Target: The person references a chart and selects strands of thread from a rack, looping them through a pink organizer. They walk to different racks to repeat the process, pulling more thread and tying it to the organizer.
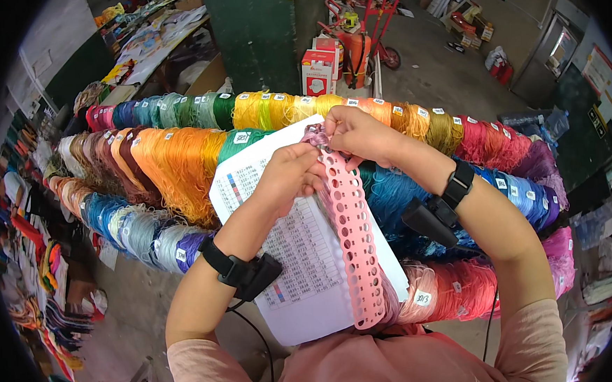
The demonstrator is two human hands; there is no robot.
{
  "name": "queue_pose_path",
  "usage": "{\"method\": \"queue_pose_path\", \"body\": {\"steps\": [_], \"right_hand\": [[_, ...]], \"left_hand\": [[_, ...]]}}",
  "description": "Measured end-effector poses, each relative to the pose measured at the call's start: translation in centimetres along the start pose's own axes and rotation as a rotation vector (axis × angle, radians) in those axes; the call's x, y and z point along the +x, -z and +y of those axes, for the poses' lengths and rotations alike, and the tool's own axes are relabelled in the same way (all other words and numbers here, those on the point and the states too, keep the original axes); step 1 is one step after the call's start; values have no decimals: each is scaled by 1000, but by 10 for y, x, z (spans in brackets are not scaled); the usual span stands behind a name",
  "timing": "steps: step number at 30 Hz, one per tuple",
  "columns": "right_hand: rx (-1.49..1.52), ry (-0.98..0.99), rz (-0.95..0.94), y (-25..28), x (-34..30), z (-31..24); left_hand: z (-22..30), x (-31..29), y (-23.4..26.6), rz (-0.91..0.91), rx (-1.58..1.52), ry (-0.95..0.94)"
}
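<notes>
Your left hand [292, 169] and right hand [360, 134] pinch mauve thread [314, 135]; a pink perforated strip [359, 240] runs lengthwise from them toward you.

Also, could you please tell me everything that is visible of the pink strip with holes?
The pink strip is long and narrow, looking like plastic or stiff card, with round holes along both edges and small dark marks between. It lies lengthwise over white sheets, lower end toward the person. Its top is at the left hand and right hand, beside gathered mauve thread; exact contact there is hidden.
</notes>
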State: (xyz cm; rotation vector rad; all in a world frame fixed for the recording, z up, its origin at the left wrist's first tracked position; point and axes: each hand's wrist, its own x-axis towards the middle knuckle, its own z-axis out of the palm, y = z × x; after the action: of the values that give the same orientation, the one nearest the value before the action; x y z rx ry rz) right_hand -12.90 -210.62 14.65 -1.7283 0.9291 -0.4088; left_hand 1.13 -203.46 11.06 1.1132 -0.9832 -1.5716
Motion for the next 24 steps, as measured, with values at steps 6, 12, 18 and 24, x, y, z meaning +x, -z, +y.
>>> {"method": "queue_pose_path", "body": {"steps": [6,12,18,24], "right_hand": [[-104,144,-1,-1,2,7],[-315,302,62,-3,-3,5],[-316,380,91,-4,-7,16],[-346,472,171,-10,-13,30]], "left_hand": [[-2,1,1,7,15,0],[-5,2,-1,-10,-35,-37],[-10,0,-1,39,56,-92],[-13,-30,22,141,-338,-152]]}}
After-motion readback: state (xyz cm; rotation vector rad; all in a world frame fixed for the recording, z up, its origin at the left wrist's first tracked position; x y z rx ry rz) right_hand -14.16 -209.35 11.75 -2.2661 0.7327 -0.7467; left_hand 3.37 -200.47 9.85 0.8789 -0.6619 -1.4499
